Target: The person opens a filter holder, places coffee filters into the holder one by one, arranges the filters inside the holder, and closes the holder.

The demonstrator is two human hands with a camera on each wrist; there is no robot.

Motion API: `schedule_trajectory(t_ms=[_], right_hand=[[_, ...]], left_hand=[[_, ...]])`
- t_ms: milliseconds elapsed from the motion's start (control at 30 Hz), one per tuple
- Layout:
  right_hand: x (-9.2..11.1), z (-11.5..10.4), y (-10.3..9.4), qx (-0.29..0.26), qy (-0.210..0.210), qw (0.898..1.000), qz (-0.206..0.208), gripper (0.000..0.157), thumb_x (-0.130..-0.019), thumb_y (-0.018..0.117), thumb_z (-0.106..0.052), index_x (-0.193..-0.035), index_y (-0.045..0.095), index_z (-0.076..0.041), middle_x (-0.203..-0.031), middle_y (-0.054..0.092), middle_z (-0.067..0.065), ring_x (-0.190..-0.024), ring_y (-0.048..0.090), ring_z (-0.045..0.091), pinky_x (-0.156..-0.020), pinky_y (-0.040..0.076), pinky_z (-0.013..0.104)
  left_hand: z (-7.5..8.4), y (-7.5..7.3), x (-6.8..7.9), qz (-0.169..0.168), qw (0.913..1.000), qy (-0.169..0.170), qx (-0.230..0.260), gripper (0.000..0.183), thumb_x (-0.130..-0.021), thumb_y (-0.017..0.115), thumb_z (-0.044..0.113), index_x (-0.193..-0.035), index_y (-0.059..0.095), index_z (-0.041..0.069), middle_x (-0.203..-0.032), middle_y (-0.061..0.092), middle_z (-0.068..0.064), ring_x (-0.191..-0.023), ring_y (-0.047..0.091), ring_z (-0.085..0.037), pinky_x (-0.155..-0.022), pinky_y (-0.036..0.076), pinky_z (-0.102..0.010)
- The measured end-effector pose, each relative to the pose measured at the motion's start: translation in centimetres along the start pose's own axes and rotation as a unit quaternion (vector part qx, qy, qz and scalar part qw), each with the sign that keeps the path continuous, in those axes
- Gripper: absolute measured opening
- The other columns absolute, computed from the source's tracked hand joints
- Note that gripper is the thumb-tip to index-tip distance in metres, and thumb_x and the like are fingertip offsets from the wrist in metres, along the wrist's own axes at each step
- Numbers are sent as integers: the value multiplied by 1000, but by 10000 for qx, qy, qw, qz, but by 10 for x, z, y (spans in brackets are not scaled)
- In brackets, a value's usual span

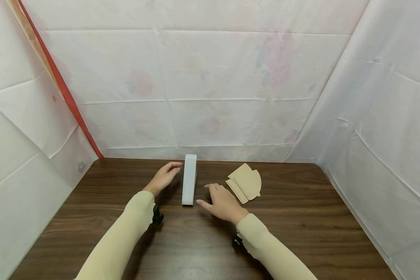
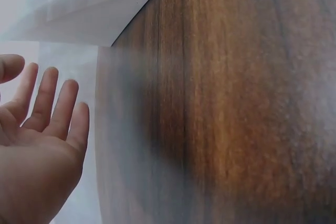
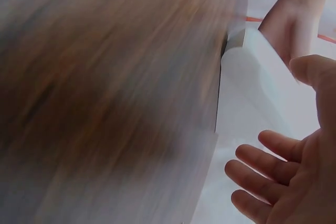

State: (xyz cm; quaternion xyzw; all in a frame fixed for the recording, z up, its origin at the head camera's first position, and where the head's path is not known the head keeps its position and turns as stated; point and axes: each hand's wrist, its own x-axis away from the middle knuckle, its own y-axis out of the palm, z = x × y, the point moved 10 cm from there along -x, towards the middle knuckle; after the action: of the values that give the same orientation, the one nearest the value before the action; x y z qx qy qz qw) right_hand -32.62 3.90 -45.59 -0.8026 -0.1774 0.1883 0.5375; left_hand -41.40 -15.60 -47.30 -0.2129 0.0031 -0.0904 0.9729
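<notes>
While left hand [image 1: 163, 178] and right hand [image 1: 224, 202] sit empty, fingers loosely spread, lower-centre white box [image 1: 189, 181] looks light, stiff, kinda slick; I'd grab long sides.

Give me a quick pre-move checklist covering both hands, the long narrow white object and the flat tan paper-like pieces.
1. Left hand free: ok, holding nothing.
2. Right hand free: ok, holding nothing.
3. Long narrow white object between the hands: ok, with a gap on each side in the head view.
4. Flat tan paper-like pieces apart from the white object: ok, lying to its right, beyond the right hand.
5. Tan pieces squared into one stack: not ok, edges staggered.
6. White object's contents: cannot tell, no view shows inside.
</notes>
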Motion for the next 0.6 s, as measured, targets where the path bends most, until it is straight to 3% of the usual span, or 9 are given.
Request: schedule_trajectory(t_ms=[267,600], right_hand=[[-9,-8,3,53,104,9999,31,68,-98,53,-60,-137,54,-5,-132,57,11,-124,53,27,-102,44,44],[-24,-14,26,-326,597,9969,-382,91,-92,53,-70,-145,41,4,-140,46,18,-127,47,31,-99,46,41]], left_hand=[[-2,4,-3,-287,9993,-178,-143,48,-108,45,39,-149,46,14,-155,39,-13,-142,34,-37,-111,27,-61],[2,20,-6,-965,9942,-65,-471,54,-109,41,41,-156,34,16,-160,28,-15,-146,25,-39,-112,23,-62]])
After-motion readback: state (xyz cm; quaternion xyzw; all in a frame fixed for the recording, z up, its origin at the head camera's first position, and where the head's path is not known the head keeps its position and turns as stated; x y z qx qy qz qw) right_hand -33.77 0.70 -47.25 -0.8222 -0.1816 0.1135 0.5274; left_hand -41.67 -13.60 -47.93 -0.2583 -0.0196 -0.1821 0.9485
